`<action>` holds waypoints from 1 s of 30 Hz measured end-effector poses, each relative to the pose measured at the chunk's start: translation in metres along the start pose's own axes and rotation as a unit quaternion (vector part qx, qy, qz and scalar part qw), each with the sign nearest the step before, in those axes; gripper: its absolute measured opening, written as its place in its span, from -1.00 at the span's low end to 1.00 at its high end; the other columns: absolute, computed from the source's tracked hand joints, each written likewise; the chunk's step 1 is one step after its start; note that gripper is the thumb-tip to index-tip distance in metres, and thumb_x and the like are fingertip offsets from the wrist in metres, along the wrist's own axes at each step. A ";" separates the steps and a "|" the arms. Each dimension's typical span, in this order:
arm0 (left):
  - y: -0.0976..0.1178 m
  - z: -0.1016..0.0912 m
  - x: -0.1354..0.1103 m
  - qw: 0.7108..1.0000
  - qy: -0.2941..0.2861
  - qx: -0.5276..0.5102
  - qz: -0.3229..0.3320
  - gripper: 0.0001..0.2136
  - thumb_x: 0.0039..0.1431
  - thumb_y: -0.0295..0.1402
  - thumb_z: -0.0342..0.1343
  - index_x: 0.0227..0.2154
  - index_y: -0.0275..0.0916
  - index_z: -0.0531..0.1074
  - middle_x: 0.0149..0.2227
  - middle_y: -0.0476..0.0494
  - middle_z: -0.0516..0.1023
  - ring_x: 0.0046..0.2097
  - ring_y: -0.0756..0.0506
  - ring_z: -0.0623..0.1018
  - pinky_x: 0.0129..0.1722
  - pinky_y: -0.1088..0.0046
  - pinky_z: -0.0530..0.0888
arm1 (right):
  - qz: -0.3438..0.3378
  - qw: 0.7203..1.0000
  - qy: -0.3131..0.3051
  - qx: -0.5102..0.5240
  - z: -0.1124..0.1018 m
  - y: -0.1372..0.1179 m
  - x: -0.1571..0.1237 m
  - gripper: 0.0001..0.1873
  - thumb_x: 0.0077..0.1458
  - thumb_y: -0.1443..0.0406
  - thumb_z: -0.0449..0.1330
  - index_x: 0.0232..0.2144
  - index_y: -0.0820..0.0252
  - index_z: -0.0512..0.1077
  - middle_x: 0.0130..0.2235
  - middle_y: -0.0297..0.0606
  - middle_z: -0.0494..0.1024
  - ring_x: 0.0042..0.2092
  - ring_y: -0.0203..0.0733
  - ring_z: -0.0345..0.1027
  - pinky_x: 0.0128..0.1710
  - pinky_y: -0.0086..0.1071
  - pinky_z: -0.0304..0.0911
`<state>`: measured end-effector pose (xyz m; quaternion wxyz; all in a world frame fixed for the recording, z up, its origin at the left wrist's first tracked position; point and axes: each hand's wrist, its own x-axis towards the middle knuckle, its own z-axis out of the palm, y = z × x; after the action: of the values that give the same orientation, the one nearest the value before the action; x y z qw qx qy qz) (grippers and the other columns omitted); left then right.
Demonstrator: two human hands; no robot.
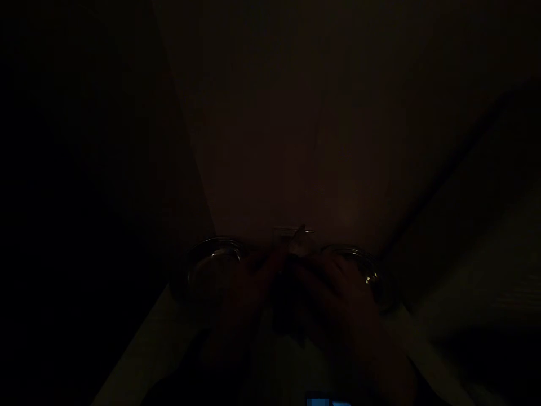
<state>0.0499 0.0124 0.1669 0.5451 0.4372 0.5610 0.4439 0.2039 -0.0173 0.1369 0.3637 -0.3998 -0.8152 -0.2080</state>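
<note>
The view is very dark, and only outlines show. My left hand and my right hand come together near the middle, fingers bent inward. Between them is a dark, irregular thing that hangs or lies below the fingers; its kind is too dim to tell. Both hands seem closed at its upper end, though the fingertips are mostly lost in shadow. Just beyond them, a slightly paler, pointed piece sticks up. I cannot tell which hand it belongs with.
A shiny round bowl stands beside my left hand, and another shiny bowl is partly behind my right. Both rest on a pale surface. Behind rises a dim brownish wall. A small bluish glowing thing shows at the bottom edge.
</note>
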 end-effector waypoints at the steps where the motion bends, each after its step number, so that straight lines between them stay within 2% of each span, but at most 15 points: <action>1: 0.001 0.000 -0.001 1.000 0.003 0.000 -0.003 -0.74 -0.09 -0.12 0.22 -0.43 -0.22 0.57 -0.38 -0.11 0.65 -0.27 -0.14 0.62 -0.35 0.45 0.48 | 0.016 1.000 0.001 -0.002 0.000 0.003 0.000 -0.65 0.14 0.33 0.05 -0.03 0.33 0.38 -0.09 0.00 0.48 -0.16 0.00 0.29 -0.27 -0.09 0.33; 6: -0.002 -0.002 -0.001 1.000 0.019 -0.015 -0.008 -0.68 -0.13 -0.07 0.26 -0.42 -0.24 0.56 -0.38 -0.12 0.66 -0.30 -0.13 0.62 -0.37 0.46 0.48 | 0.082 0.996 0.002 -0.025 0.000 0.012 -0.001 -0.67 0.17 0.34 0.02 -0.06 0.40 0.39 -0.17 0.02 0.47 -0.20 -0.01 0.32 -0.29 -0.11 0.35; 13: 0.000 -0.004 0.002 0.999 0.037 -0.012 -0.012 -0.73 -0.09 -0.14 0.22 -0.41 -0.24 0.57 -0.43 -0.10 0.64 -0.34 -0.13 0.62 -0.42 0.47 0.48 | -0.004 1.000 -0.022 -0.001 0.001 -0.005 -0.001 -0.59 0.11 0.34 0.08 0.02 0.38 0.33 -0.05 0.06 0.42 -0.14 0.06 0.28 -0.27 -0.04 0.35; 16: -0.002 -0.006 0.002 0.998 0.057 0.004 0.016 -0.71 -0.10 -0.10 0.22 -0.45 -0.24 0.57 -0.45 -0.09 0.64 -0.34 -0.12 0.61 -0.42 0.48 0.47 | -0.012 1.000 -0.023 0.008 0.001 -0.006 -0.001 -0.59 0.10 0.34 0.08 0.02 0.34 0.33 -0.04 0.04 0.42 -0.15 0.07 0.28 -0.27 -0.01 0.34; 18: -0.005 -0.007 0.003 0.998 0.059 0.001 0.024 -0.70 -0.11 -0.09 0.23 -0.46 -0.24 0.57 -0.47 -0.09 0.63 -0.36 -0.12 0.60 -0.43 0.47 0.46 | 0.004 1.000 -0.012 0.007 0.001 -0.002 -0.001 -0.60 0.11 0.34 0.06 0.01 0.33 0.33 -0.06 0.03 0.44 -0.16 0.05 0.30 -0.29 -0.04 0.35; 22: -0.010 -0.006 0.003 0.998 0.016 -0.062 0.021 -0.71 -0.12 -0.10 0.25 -0.43 -0.23 0.58 -0.45 -0.08 0.63 -0.36 -0.10 0.60 -0.42 0.49 0.46 | 0.072 0.997 0.011 -0.035 0.001 0.010 -0.002 -0.65 0.16 0.33 0.02 -0.04 0.37 0.37 -0.14 0.03 0.46 -0.20 0.01 0.34 -0.32 -0.10 0.38; 24: -0.010 -0.005 0.003 0.997 0.018 -0.075 0.021 -0.73 -0.12 -0.12 0.25 -0.43 -0.22 0.58 -0.43 -0.07 0.64 -0.35 -0.09 0.61 -0.41 0.50 0.46 | 0.086 0.995 0.013 -0.046 0.000 0.012 -0.002 -0.66 0.16 0.33 0.02 -0.05 0.37 0.39 -0.17 0.02 0.47 -0.22 -0.01 0.36 -0.33 -0.12 0.39; 30: -0.002 -0.004 0.005 0.997 0.069 -0.026 0.025 -0.74 -0.13 -0.13 0.22 -0.48 -0.23 0.57 -0.45 -0.11 0.64 -0.35 -0.14 0.60 -0.40 0.44 0.46 | -0.007 1.000 0.008 -0.015 -0.001 -0.003 0.000 -0.65 0.13 0.33 0.06 -0.04 0.36 0.37 -0.10 0.04 0.46 -0.18 0.03 0.33 -0.34 -0.12 0.37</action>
<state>0.0454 0.0164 0.1635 0.5050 0.4045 0.5748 0.5010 0.2018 -0.0192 0.1376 0.3627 -0.3980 -0.8119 -0.2255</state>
